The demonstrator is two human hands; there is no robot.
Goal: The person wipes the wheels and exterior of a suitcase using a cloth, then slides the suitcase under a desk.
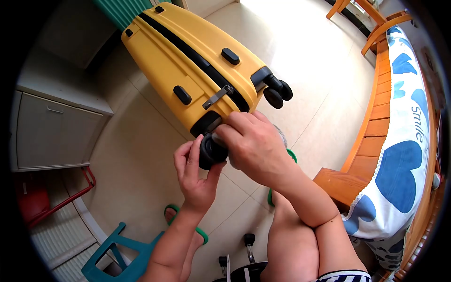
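A yellow suitcase [188,61] lies on its side, its wheeled end toward me. My left hand [196,171] has its thumb and fingers closed round a black caster wheel [212,151] at the near corner. On the other side of that wheel is my right hand [251,143], its fingers bent down and pressed against the wheel's edge. A bit of grey cloth [281,135] shows behind my right hand. Near the same corner, a metal piece [217,97] rests across the case's black seam. Another pair of black wheels [277,92] sticks out at the far corner.
A wooden bench [371,136] with a blue-and-white cover runs along the right. A grey cabinet [61,131] stands at the left, with a red metal frame [70,199] below it. A teal stool [105,249] is at the lower left. My legs are below my hands.
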